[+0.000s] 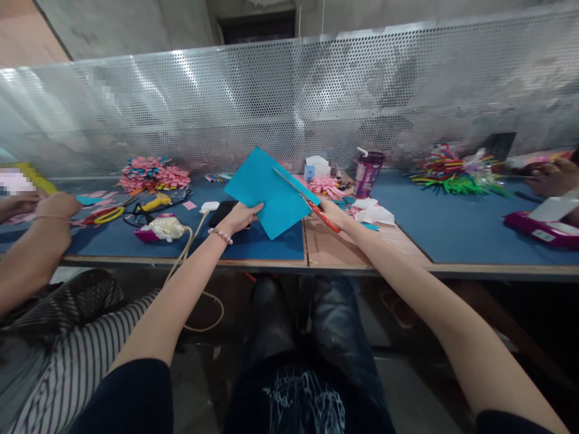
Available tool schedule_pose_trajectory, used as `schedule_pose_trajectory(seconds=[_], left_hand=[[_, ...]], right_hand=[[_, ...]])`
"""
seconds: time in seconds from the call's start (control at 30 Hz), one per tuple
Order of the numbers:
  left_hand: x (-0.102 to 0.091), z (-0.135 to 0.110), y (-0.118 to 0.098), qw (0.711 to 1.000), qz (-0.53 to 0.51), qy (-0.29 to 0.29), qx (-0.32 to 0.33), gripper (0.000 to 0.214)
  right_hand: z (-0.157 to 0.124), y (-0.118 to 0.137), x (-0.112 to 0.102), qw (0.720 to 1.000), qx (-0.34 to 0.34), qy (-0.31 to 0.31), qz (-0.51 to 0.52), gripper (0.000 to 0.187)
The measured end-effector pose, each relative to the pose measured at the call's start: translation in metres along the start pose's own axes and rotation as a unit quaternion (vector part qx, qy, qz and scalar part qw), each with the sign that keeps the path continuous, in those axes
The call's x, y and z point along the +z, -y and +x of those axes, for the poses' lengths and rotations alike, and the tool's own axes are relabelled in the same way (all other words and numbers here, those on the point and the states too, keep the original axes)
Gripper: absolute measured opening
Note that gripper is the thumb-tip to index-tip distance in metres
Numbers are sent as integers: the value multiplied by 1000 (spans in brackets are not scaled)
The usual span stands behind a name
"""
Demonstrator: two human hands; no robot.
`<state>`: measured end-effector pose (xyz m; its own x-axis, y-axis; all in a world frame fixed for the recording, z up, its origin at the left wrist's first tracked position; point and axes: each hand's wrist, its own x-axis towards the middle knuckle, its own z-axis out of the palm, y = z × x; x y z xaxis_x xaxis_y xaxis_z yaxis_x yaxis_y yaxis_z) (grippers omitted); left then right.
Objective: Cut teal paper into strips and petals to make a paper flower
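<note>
A square sheet of blue paper is held up over the table, turned corner-up. My left hand pinches its lower left side, thumb on the near face. In my right hand is a pair of scissors with orange handles; the fingers are closed round them. The blades lie across the right part of the sheet, pointing up and left, along a strip at its right edge. Behind my left hand a black phone-like object lies partly hidden on the table.
Pink paper fringe bundles, a yellow glue gun, a power strip with a cable, a purple cup and crumpled white tissue lie around. Co-workers' hands show at both sides. A perforated metal screen stands behind.
</note>
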<state>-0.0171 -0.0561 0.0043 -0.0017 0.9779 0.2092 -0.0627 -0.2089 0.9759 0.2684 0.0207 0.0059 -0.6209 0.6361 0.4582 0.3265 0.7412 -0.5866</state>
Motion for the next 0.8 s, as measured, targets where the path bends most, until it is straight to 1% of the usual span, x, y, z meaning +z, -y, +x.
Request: schedule_pose_trajectory(seconds=[0.13, 0.23, 0.33, 0.47, 0.67, 0.8], left_hand=[[-2, 3, 2, 1000, -5, 6, 0, 32], [-3, 5, 2, 1000, -13, 11, 2, 32], [-3, 4, 2, 1000, -15, 15, -4, 33], [-2, 3, 1, 1000, -9, 15, -10, 32], [-3, 3, 4, 1000, -1, 6, -9, 30], [-5, 6, 6, 1000, -17, 14, -15, 32]], right_hand=[[-1, -1, 0, 999, -3, 15, 31, 41], [-1, 0, 0, 1000, 4, 19, 25, 40], [0, 0, 2, 1000, 7, 8, 21, 36], [2, -1, 7, 1000, -9, -9, 18, 30], [4, -2, 9, 999, -19, -19, 26, 33], [3, -2, 8, 999, -13, -31, 16, 30]])
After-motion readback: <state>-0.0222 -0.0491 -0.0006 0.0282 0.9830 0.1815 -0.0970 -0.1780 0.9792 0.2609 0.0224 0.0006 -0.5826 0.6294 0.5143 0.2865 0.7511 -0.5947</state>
